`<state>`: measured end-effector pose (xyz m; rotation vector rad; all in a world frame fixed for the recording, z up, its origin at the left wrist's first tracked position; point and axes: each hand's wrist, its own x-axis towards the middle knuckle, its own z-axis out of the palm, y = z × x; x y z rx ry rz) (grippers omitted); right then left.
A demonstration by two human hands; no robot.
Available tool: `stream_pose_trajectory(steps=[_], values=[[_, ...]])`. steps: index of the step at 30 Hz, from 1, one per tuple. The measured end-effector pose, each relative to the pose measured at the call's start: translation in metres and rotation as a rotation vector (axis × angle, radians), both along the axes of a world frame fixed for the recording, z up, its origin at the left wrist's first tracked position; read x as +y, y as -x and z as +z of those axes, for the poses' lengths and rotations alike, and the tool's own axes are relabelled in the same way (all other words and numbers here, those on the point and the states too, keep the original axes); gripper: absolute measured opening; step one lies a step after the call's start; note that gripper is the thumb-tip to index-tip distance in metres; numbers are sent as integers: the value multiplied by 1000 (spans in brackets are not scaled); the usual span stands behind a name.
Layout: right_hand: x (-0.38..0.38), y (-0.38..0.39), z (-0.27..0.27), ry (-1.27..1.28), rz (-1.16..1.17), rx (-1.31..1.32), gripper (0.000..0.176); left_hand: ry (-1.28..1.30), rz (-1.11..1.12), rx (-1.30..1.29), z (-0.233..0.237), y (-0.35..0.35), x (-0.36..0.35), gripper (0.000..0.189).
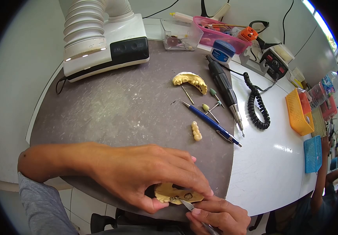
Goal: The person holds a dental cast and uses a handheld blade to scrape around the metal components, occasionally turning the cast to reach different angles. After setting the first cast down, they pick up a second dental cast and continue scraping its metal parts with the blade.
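Near the mat's front edge, my left hand (149, 172) is closed round a yellow dental cast (167, 192), thumb at its left and fingertips at its right. A thin metal knife (202, 221) is held in my right hand (224, 215), its blade tip touching the cast beside small dark-marked teeth. My right fingers also meet the left fingertips at the cast's right end. A tooth-coloured bridge piece (196, 131) lies on the mat (98, 113) above the hands, beside a blue mechanical pencil (212, 123).
Another yellow cast (190, 81), several burs (212, 112) and a black handpiece (225, 88) lie farther back. A white suction unit (106, 55) stands back left. Behind are a pink basket (208, 37) and a blue-lidded jar (222, 51). Another person's arm (321, 176) shows far right.
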<state>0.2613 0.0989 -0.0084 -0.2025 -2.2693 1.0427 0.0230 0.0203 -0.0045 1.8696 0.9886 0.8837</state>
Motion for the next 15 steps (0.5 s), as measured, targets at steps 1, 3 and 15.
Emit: stream_pose_trajectory(steps=[1, 3, 15], values=[[0, 0, 0, 5, -5, 5, 20, 5, -3, 1, 1, 0, 0, 71], [-2, -1, 0, 6, -13, -1, 20, 2, -4, 6, 1, 0, 0, 71], [5, -5, 2, 89, 35, 61, 21, -35, 17, 10, 0, -1, -2, 69]])
